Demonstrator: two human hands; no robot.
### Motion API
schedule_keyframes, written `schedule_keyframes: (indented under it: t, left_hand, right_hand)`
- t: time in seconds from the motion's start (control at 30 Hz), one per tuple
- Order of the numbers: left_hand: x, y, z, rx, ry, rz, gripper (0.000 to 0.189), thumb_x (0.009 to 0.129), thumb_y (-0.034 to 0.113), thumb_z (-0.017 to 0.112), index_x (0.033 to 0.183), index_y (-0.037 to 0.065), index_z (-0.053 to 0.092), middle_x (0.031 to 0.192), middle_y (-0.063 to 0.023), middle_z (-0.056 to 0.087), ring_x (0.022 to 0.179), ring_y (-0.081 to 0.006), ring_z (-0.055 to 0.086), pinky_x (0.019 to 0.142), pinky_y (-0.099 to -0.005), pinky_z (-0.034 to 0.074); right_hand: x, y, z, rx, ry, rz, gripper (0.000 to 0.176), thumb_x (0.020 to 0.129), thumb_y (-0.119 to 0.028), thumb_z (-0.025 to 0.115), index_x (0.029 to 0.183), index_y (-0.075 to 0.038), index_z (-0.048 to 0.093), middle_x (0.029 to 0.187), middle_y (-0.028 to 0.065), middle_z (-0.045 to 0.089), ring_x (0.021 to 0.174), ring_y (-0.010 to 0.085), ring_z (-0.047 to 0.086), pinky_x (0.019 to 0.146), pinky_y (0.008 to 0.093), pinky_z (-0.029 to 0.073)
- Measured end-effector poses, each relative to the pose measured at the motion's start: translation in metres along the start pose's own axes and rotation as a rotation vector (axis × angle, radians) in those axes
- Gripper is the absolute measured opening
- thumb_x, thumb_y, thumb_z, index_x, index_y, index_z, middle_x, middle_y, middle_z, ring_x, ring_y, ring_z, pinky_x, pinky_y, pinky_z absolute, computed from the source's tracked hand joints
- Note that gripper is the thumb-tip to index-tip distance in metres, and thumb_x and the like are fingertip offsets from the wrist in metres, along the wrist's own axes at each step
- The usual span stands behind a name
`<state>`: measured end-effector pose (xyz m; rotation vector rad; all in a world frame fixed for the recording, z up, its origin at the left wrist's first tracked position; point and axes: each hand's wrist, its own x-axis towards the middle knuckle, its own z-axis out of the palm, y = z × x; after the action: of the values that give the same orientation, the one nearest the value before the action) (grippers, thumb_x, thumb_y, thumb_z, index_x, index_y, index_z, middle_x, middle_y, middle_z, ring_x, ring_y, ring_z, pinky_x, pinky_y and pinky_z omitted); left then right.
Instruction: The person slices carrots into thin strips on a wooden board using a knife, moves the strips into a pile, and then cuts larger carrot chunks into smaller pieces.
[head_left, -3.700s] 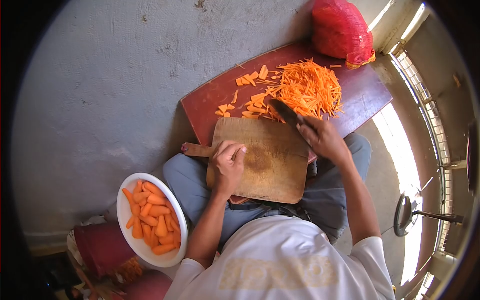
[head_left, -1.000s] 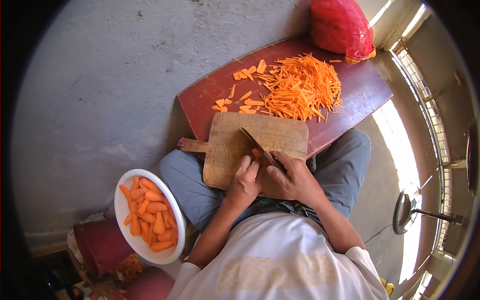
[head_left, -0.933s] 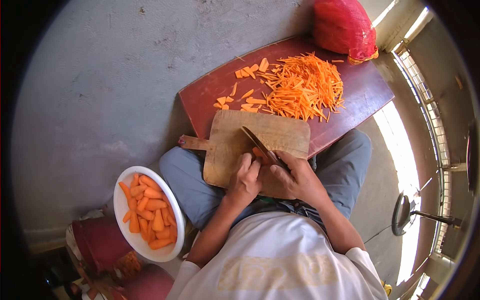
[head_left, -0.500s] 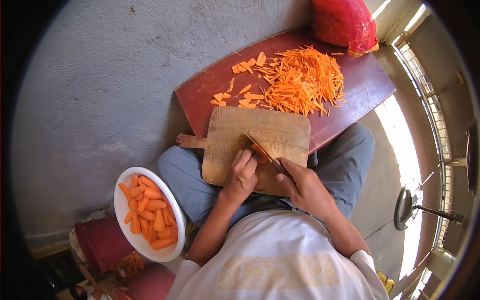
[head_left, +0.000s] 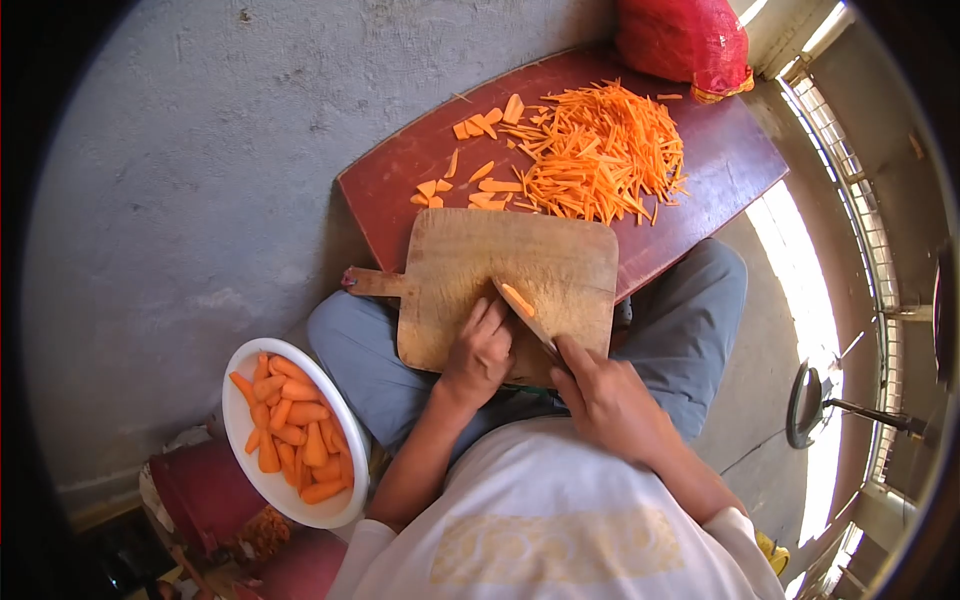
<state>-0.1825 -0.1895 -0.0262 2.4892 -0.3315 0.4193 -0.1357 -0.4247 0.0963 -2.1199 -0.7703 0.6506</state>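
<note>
On the wooden cutting board [head_left: 450, 250] across my lap, my left hand [head_left: 482, 350] is closed, its fingers curled against the left side of the knife blade. The carrot piece under those fingers is mostly hidden now; its orange showed there a moment earlier. My right hand [head_left: 612, 392] grips the handle of a knife [head_left: 535, 325], its tip pointing up and left. A carrot slice [head_left: 517, 299] lies along the right side of the blade. Beyond the board sit a heap of carrot sticks [head_left: 605, 150] and several flat carrot slices [head_left: 490, 187].
A red-brown table [head_left: 385, 200] bears the carrots and a red mesh sack [head_left: 685, 45]. At my left, a white basin [head_left: 236, 400] holds several peeled carrots [head_left: 295, 420]; a dark red bucket [head_left: 200, 490] stands beyond it. A grey wall [head_left: 200, 150] rises behind. A fan-like stand [head_left: 860, 415] is at right.
The knife has come down nearer the board, and a slice now shows on its right side. Less orange shows by my left fingers. The view has shifted slightly.
</note>
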Motion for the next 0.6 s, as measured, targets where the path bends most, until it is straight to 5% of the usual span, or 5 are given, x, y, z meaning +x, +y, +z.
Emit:
schedule_keyframes:
  t: [0.27,0.6]
  left_hand:
    - [0.005,0.003,0.004,-0.023,0.107,-0.020,0.034,0.075,-0.005,0.069,0.108,-0.008,0.072,0.129,-0.0280,0.069,0.113,-0.0509,0.066,0.100,-0.0536,0.060]
    - [0.004,0.003,0.006,-0.007,0.132,-0.028,0.044,0.075,-0.008,0.067,0.118,-0.006,0.073,0.125,-0.0253,0.070,0.109,-0.0478,0.066,0.096,-0.0529,0.059]
  right_hand:
    - [-0.001,-0.002,-0.007,0.008,0.007,-0.023,0.030,0.108,-0.011,0.067,0.133,0.000,0.055,0.095,0.0302,0.070,0.091,0.0518,0.072,0.075,0.0570,0.056]
    - [0.008,0.003,-0.001,0.090,0.053,-0.033,0.027,0.109,-0.009,0.065,0.133,0.003,0.061,0.096,0.0320,0.071,0.091,0.0532,0.071,0.076,0.0569,0.054]
